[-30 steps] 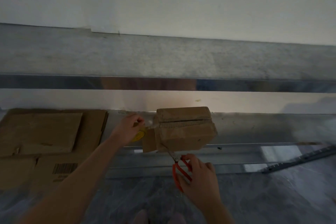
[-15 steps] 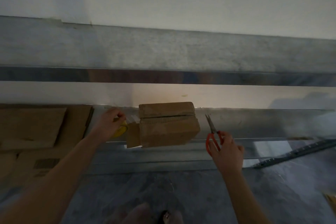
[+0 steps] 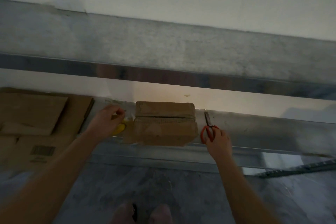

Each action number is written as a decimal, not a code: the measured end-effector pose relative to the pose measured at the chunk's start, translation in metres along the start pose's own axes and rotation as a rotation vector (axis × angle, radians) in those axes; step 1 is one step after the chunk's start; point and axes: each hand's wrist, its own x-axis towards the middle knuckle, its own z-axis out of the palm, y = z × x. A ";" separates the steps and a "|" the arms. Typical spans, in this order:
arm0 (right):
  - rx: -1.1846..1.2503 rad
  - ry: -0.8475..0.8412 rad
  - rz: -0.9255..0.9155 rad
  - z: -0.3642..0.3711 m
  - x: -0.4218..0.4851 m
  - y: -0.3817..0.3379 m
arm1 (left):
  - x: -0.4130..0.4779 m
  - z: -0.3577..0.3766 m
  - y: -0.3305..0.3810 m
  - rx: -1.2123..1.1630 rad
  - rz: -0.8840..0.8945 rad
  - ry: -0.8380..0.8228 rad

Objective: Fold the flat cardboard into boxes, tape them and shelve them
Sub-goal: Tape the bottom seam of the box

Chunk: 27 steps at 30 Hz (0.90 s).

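Observation:
A small folded cardboard box [image 3: 165, 123] sits on the lower metal shelf [image 3: 263, 129], its top seam facing me. My left hand [image 3: 107, 122] is just left of the box, shut on a yellow tape roll [image 3: 120, 128]; a clear strip of tape runs from the roll to the box's left end. My right hand [image 3: 217, 142] is just right of the box and grips orange-handled scissors [image 3: 208, 127], blades pointing up and away, resting on the shelf.
Flat cardboard sheets [image 3: 36, 114] lie stacked on the shelf at the left, one with a barcode. An upper metal shelf [image 3: 163, 49] runs across above. A slotted metal rail [image 3: 298, 169] lies on the grey floor at the right. My feet show at the bottom.
My right hand moved the scissors from under the box's front left corner over to the shelf right of the box. My left hand stays at the tape roll.

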 end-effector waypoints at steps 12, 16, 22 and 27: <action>0.056 0.179 -0.331 -0.029 -0.099 -0.069 | 0.004 -0.014 -0.009 -0.042 0.078 -0.038; 0.121 0.038 -0.273 -0.034 -0.080 -0.098 | 0.006 -0.019 -0.010 -0.077 0.081 -0.052; 0.249 -0.019 -0.210 -0.028 -0.063 -0.112 | 0.003 -0.025 -0.021 -0.082 0.040 -0.093; 0.289 -0.033 -0.185 -0.023 -0.062 -0.114 | 0.005 -0.023 -0.029 0.034 0.036 -0.114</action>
